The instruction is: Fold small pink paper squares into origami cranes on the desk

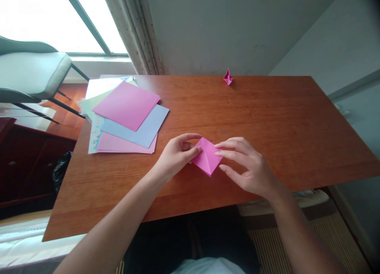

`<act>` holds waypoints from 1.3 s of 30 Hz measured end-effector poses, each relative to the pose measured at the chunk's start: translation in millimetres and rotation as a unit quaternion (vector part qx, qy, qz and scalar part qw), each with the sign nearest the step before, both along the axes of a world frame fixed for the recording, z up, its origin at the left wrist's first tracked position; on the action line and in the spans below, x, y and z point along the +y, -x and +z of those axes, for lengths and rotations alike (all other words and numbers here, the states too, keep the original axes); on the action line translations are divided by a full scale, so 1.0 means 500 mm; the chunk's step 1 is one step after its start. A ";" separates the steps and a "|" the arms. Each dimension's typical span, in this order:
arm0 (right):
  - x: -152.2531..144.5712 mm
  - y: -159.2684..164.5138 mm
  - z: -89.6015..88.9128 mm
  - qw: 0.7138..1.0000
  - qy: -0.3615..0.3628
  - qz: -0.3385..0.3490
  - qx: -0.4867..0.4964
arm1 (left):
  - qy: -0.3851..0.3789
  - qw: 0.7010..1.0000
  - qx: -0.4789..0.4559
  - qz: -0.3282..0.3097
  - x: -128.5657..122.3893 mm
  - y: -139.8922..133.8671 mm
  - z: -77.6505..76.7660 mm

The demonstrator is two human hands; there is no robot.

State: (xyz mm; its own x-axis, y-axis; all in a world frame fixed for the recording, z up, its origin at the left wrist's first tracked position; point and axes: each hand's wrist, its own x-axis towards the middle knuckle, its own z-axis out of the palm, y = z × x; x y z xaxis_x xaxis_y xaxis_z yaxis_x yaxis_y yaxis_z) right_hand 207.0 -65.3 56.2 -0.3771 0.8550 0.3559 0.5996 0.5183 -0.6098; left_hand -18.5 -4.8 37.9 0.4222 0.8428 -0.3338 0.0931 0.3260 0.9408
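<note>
A folded pink origami paper, diamond-shaped with a crease down its middle, is just above the front part of the wooden table. My left hand pinches its left corner, thumb on top and fingers behind. At its right edge is my right hand, fingers apart, with the index and middle fingertips touching or very near the paper; the thumb stands off below them. Far back on the table sits a small folded pink origami figure with a pointed top.
On the left of the wooden table lies a pile of paper: a pink sheet on top, a light blue sheet and paler pink sheets below. A chair stands beyond the left edge, near the window and curtain.
</note>
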 end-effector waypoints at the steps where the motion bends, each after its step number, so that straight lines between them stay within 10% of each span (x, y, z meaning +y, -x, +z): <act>1: -0.002 0.001 0.001 1.000 -0.002 0.004 -0.005 | 0.007 1.000 -0.003 0.005 0.000 0.000 0.002; 39: -0.002 0.015 0.005 1.000 -0.010 0.021 0.003 | 0.024 1.000 0.000 -0.012 -0.002 -0.001 0.001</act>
State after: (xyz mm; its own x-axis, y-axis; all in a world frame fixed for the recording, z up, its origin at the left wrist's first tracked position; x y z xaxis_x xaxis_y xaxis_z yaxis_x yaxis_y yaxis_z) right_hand 199.3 -66.1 58.8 -0.4111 0.8311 0.3746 0.5738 0.5552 -0.6021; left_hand -17.9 -5.9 38.2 0.4425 0.8152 -0.3737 0.1027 0.3679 0.9242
